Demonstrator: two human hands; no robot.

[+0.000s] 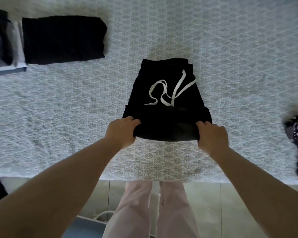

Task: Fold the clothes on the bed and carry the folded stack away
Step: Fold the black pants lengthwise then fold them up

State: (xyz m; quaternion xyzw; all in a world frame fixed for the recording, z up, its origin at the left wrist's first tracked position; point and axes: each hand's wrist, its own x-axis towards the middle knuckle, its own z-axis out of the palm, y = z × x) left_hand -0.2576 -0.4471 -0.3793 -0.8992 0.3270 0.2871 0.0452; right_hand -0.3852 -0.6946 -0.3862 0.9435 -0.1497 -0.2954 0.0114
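Both hands, left hand [122, 131] and right hand [212, 136], pinch black shorts' [165, 100] near edge.

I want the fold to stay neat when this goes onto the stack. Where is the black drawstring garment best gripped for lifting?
By its near folded edge, from the bed's near side, where the left hand and right hand already grip the two corners of the black drawstring garment. That edge looks thick and layered; the white drawstring lies loose on top, so keep it level.

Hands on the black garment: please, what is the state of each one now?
Left hand: grips the near left corner of the black drawstring garment.
Right hand: grips its near right corner.
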